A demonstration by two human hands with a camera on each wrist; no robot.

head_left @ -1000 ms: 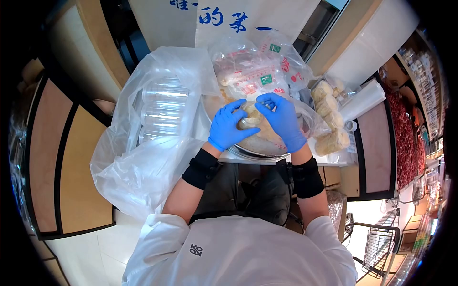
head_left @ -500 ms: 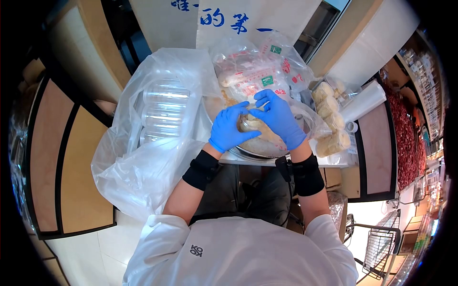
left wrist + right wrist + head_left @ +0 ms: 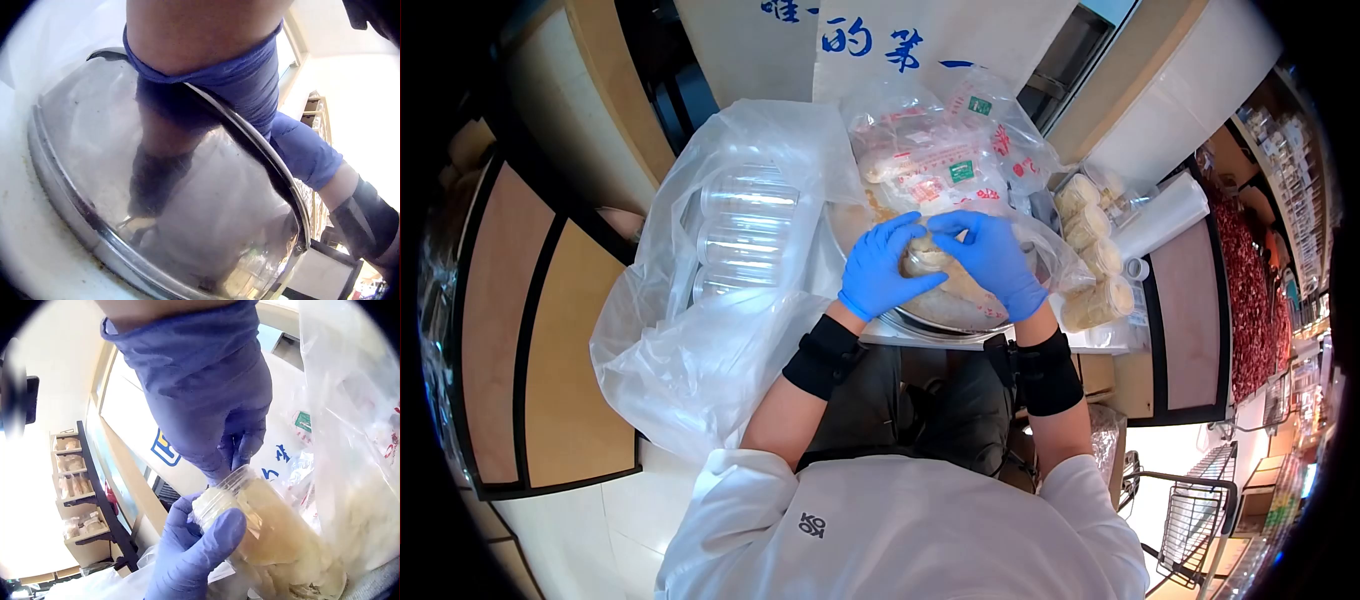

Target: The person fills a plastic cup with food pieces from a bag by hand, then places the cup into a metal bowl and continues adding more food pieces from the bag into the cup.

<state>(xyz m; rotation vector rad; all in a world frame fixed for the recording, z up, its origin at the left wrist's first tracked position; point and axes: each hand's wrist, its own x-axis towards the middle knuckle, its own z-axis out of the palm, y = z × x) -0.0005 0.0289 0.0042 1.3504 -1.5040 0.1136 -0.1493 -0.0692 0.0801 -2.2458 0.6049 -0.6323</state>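
My left hand (image 3: 883,270), in a blue glove, grips a clear plastic jar (image 3: 278,534) near its mouth, thumb (image 3: 219,540) along the side. Pale yellowish, flaky pieces fill the jar, with whitish ones at the opening. My gloved right hand (image 3: 992,258) has its fingers bent down at the jar's rim; whether they pinch a piece I cannot tell. Both hands are over a shiny metal basin (image 3: 81,131), its near rim below the wrists. A clear bag (image 3: 960,285) of pale pieces lies in the basin. The left fingers are hidden behind the basin in the left wrist view.
At the left, a large translucent bag (image 3: 660,355) holds a row of empty clear jars (image 3: 745,235). Filled jars (image 3: 1100,300) stand at the right beside a plastic roll (image 3: 1165,210). Printed plastic bags (image 3: 930,165) lie behind the basin. A shopping cart (image 3: 1200,510) stands at the right.
My right hand lifted slightly off the jar mouth, fingers raised, and has come back down to the rim. My left hand has kept the jar in nearly the same place.
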